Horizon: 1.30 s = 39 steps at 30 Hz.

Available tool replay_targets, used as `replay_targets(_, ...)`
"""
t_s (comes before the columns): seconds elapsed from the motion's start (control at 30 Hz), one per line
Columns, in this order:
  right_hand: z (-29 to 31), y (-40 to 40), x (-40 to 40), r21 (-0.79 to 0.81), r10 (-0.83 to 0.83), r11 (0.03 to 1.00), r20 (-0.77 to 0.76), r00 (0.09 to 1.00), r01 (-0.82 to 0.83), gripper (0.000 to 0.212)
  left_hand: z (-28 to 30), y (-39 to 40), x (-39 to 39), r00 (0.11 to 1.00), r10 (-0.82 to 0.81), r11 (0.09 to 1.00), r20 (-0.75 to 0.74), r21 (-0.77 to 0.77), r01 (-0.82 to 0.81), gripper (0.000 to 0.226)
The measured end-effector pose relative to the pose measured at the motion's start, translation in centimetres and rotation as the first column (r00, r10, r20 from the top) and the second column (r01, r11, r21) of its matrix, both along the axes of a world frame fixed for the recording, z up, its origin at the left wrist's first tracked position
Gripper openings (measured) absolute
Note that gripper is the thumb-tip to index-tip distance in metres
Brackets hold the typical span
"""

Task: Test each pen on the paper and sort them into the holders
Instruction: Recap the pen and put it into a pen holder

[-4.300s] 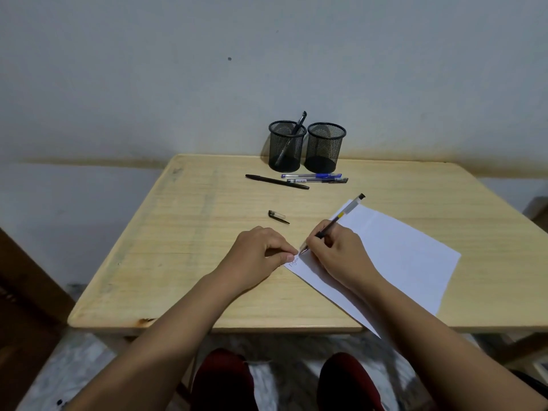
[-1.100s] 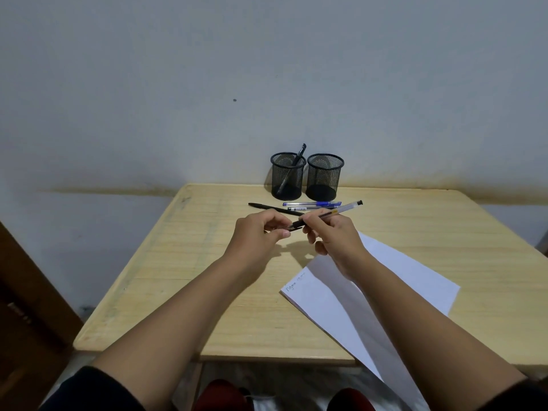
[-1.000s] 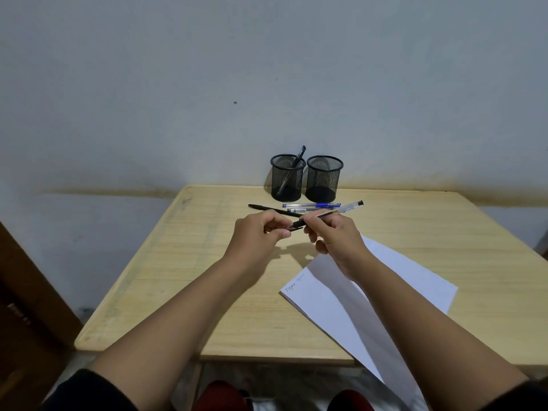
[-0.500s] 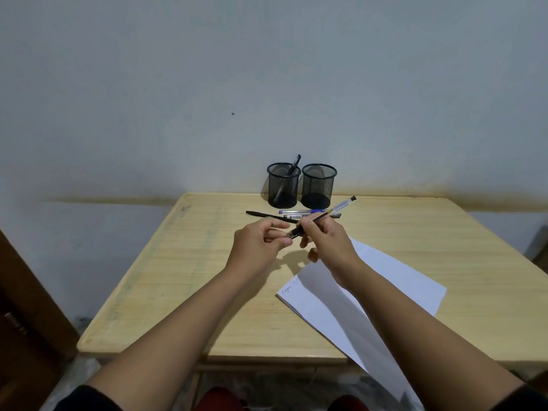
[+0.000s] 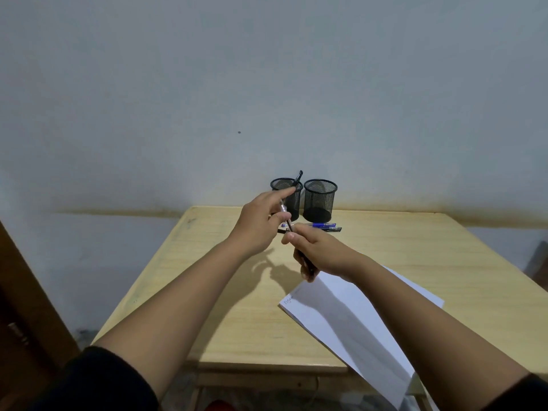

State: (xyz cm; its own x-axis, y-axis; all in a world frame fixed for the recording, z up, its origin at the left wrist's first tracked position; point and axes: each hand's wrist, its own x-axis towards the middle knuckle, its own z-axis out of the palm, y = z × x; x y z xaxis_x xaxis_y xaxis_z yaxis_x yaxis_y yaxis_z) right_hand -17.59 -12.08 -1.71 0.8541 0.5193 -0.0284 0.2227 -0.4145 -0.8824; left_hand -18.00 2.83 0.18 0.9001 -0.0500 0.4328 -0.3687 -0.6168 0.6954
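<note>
Wooden table: a pale square top is seen set against a grey wall; its near edge is shown in the lower middle of the head view.
Paper: a white sheet is laid on the right near part of the table, overhanging the near edge; small handwriting is seen at its left corner.
Left holder: a black mesh cup is placed at the far edge of the table; one dark pen is leaned inside, its top sticking out above the rim.
Right holder: a second black mesh cup is stood just beside the first; what it contains cannot be told.
Loose pens: a blue pen and another pen are laid on the table in front of the holders, partly hidden by the hands.
Tested pen: it is held in the air between both hands, above the table and in front of the left holder, slanted from upper left to lower right.
Left hand: the upper end of the tested pen is pinched between thumb and fingers, with the forefinger stretched toward the holder.
Right hand: the fingers are curled round the lower, dark part of the tested pen.
Sleeves: dark cuffs are seen at the bottom corners.
</note>
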Motion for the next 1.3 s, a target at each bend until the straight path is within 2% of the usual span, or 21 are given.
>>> replay_targets(0.1, 0.5, -1.0, 0.0, -0.03, -0.024, 0.999, 0.079, 0.997, 0.027, 0.029, -0.4, 0.7, 0.1, 0.997, 0.07, 0.997, -0.045, -0.035, -0.071, 0.02)
replay_targets(0.2, 1.1, -2.2, 0.5, 0.059, -0.128, 0.99, 0.068, 0.989, 0.124, 0.011, -1.2, 1.5, -0.1, 0.989, 0.126, 0.99, -0.075, -0.052, -0.13, 0.006)
replay_targets(0.33, 2.6, -3.3, 1.2, 0.206, -0.225, 0.952, -0.024, 0.974, 0.225, 0.003, -2.1, 1.8, -0.3, 0.983, 0.137, 0.988, -0.12, -0.049, -0.144, 0.007)
replay_targets(0.5, 5.2, -3.1, 2.4, 0.223, -0.287, 0.939, 0.088, 0.954, 0.262, 0.006, -1.2, 0.8, 0.4, 0.978, 0.13, 0.989, -0.163, -0.054, -0.14, 0.011)
replay_targets(0.67, 7.5, -2.7, 4.8, 0.116, -0.322, 0.946, 0.257, 0.911, 0.302, 0.011, 0.5, 0.5, 2.8, 0.961, 0.168, 0.972, -0.22, 0.202, -0.124, 0.024)
replay_targets(0.77, 8.7, -2.6, 6.6, 0.07, -0.339, 0.939, 0.343, 0.876, 0.336, 0.015, 2.0, 0.4, 4.6, 0.936, 0.256, 0.893, -0.241, 0.429, -0.134, 0.042)
replay_targets(0.83, 9.3, -2.4, 7.9, 0.039, -0.343, 0.932, 0.415, 0.843, 0.361, 0.017, 3.1, 0.4, 5.8, 0.934, 0.3, 0.837, -0.196, 0.524, -0.159, 0.046)
replay_targets(0.93, 9.9, -2.0, 10.2, 0.005, -0.342, 0.92, 0.5, 0.796, 0.392, 0.02, 4.2, 0.3, 8.0, 0.935, 0.333, 0.81, -0.125, 0.545, -0.216, 0.045)
replay_targets(1.1, 9.7, -1.2, 14.2, 0.035, -0.385, 0.9, 0.53, 0.756, 0.434, 0.026, 4.5, 0.1, 11.8, 0.944, 0.327, 0.81, -0.04, 0.526, -0.259, 0.047)
replay_targets(1.3, 8.2, 0.4, 19.6, 0.048, -0.4, 0.899, 0.498, 0.769, 0.436, 0.021, 2.5, 0.9, 16.7, 0.942, 0.328, 0.791, -0.071, 0.565, -0.232, 0.056)
